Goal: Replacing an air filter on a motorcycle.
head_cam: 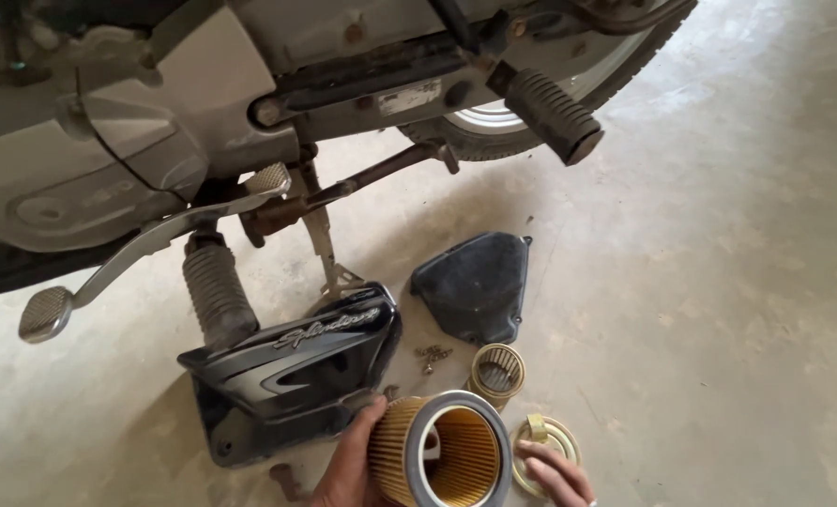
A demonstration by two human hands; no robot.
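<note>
Filter (442, 451), pleated yellow cylinder with grey end ring, bottom centre of head view, lifted just above floor (719, 282), open end facing camera. Left hand (348, 465) wrapped around pleated side, thumb over top edge near rim, fingers curled shut on filter. Right hand (555, 469) at filter's right edge, fingertips pressed together against rim side; can't tell whether gripping or just steadying. Round cap (550, 441) with yellow tab on floor just beside right hand, partly under it. Small mesh cage (498, 373) on floor just behind filter. Loose screws (432, 355) between cage and side panel (287, 371), glossy black, leaning near footpeg (217, 291). Black airbox cover (475, 286) flat on floor behind cage. Motorcycle body above: brake pedal (109, 272) left, rear footpeg (555, 115) upper right, wheel (494, 122) behind.

Handling judgement: best to grip by grey end ring, not pleats — paper likely crushes easily. Keep open end level, away from floor dust. Keep clear of screws and cage, both close enough to knock. Two-hand support sensible while turning for inspection.
</note>
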